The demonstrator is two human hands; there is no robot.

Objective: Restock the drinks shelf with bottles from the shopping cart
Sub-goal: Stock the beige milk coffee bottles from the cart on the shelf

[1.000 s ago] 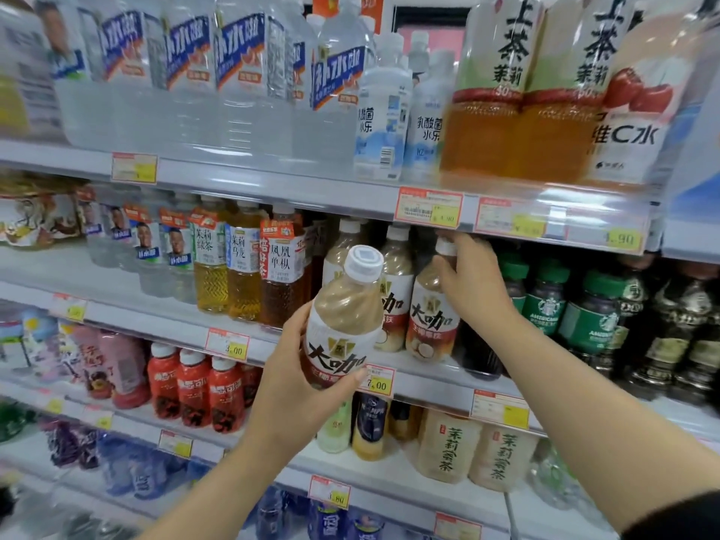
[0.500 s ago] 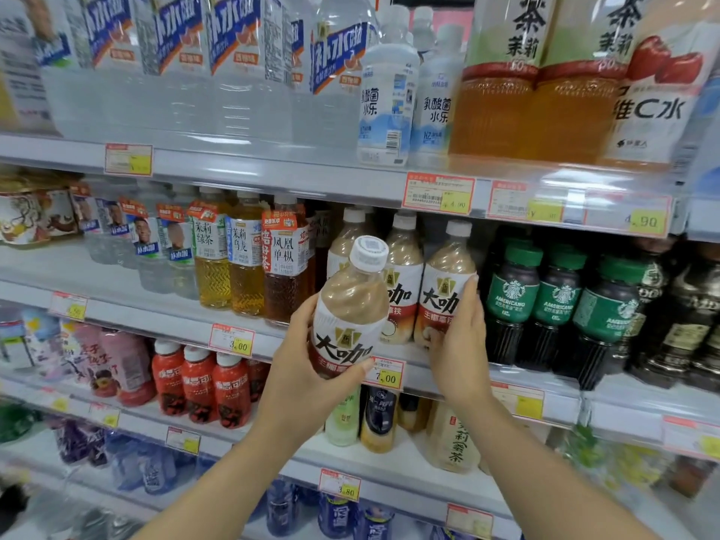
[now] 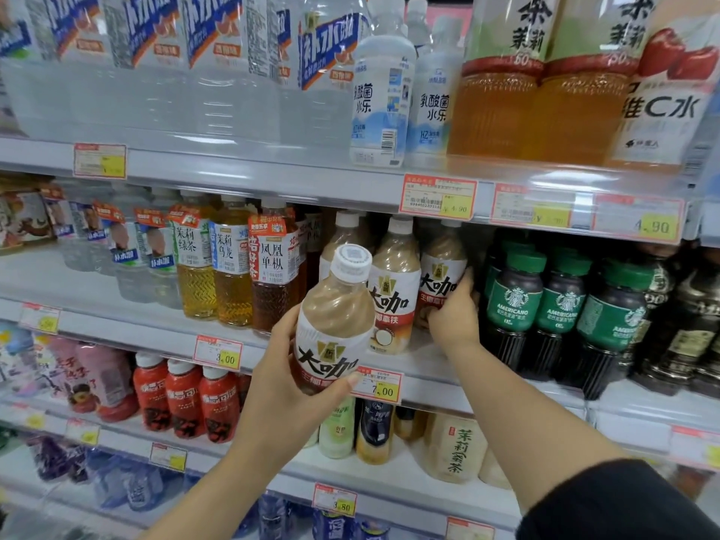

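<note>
We hold a milk-coffee bottle [image 3: 335,325] in our left hand [image 3: 288,387], fingers wrapped around its lower label and thumb across the front, so the grip is closed on it and the bottle stands nearly upright, tilted a little to the right, out in front of the shelf edge [image 3: 413,387]. Just beyond and to the right of that grip, our right hand [image 3: 454,317] is curled around the lower part of a matching bottle [image 3: 442,282] standing on the shelf, the rightmost of the row; we judge the hand closed on it, though the fingers behind it are hidden. Between the two grips stands another bottle of the same kind [image 3: 393,290], and right of our right hand, just beside it, are the green-capped coffee bottles [image 3: 514,302]. The step in hand looks like making room: the shelf bottle is being steadied or shifted so the held one can join its row. The next move, as we read it, calls for lifting the held bottle over the price tag [image 3: 376,385] and the shelf lip, then setting it down upright in front of its fellows without knocking them. The cart is out of view.
</note>
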